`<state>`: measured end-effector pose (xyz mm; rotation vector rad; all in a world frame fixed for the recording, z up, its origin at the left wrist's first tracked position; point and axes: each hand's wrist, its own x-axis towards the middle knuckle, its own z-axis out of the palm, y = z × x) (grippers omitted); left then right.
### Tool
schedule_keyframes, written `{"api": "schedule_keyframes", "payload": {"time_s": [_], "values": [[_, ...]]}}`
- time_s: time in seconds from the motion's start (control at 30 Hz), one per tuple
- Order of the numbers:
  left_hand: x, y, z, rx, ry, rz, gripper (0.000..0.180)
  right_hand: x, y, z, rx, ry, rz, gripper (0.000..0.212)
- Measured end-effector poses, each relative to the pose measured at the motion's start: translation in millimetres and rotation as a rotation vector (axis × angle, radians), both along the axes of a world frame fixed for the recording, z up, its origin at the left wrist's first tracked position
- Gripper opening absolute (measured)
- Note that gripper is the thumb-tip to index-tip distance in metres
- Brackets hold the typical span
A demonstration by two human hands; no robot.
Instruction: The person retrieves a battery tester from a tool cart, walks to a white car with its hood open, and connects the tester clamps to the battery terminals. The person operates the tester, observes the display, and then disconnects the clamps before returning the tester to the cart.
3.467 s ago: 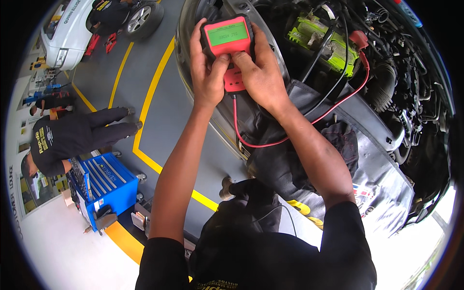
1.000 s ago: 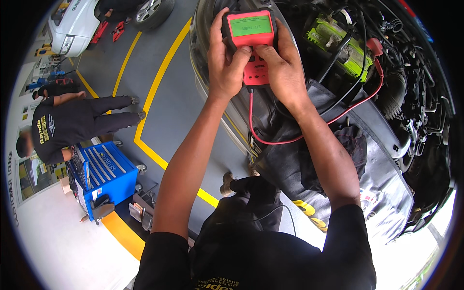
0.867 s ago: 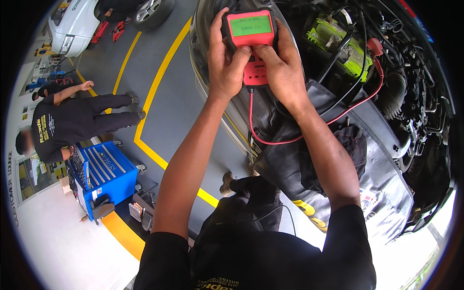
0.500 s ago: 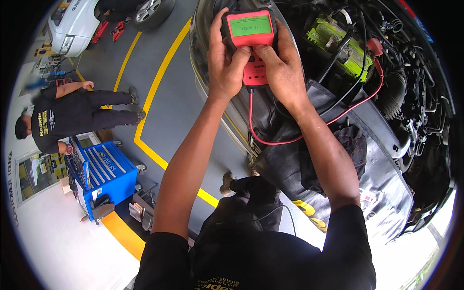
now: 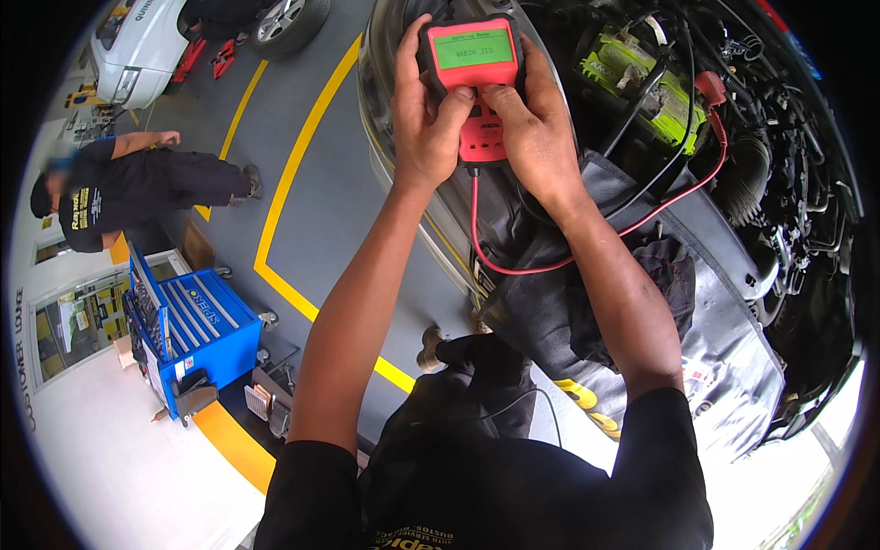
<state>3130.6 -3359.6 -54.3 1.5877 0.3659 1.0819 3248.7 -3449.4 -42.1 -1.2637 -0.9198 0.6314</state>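
Observation:
Between both hands I hold a red and black battery tester [image 5: 490,128] with a lit green screen [image 5: 474,49]. My left hand [image 5: 427,128] wraps its left side, thumb on the keys. On the right side my right hand [image 5: 536,137] grips it, its thumb also on the keypad. From the tester's lower end a red cable [image 5: 513,270] loops under my right forearm and up to a red clamp [image 5: 710,89] beside the car battery [image 5: 632,87], which has a bright green casing. A black cable [image 5: 655,179] also runs near the battery; its end is hard to make out.
A grey-black fender cover [image 5: 724,367] drapes over the car's edge, below the open engine bay [image 5: 788,183]. To the left stand a blue tool cabinet [image 5: 215,321] and a co-worker in dark clothes [image 5: 119,188]. A white car [image 5: 137,55] and a wheel [image 5: 291,26] are farther off.
The tester's screen text has changed slightly. My hands and the tester stay in place. The co-worker has stepped away from the blue tool cabinet, and one hand has left it.

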Motion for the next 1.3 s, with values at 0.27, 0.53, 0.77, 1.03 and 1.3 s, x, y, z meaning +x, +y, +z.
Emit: {"api": "schedule_keyframes", "payload": {"time_s": [0.27,0.53,0.77,1.03,1.3], "values": [[-1.1,0.2,0.5,0.007,0.021,0.001,0.083,0.7,-0.5,-0.3,-0.001,-0.058,-0.022,0.072],[-0.5,-0.1,-1.4,-0.024,0.003,-0.015,0.083,-0.3,-4.1,7.4,-0.032,0.092,0.034,0.070],[-0.8,0.3,-0.4,-0.009,0.005,-0.006,0.083,-1.4,-3.2,4.3,-0.045,0.072,0.025,0.069],[-0.3,0.3,-1.3,-0.015,-0.009,-0.016,0.083,-1.0,-3.9,7.5,-0.051,0.036,0.012,0.070],[-0.7,0.4,-1.3,-0.004,0.001,-0.019,0.083,-1.3,-2.6,2.4,-0.030,0.058,0.019,0.070]]}}
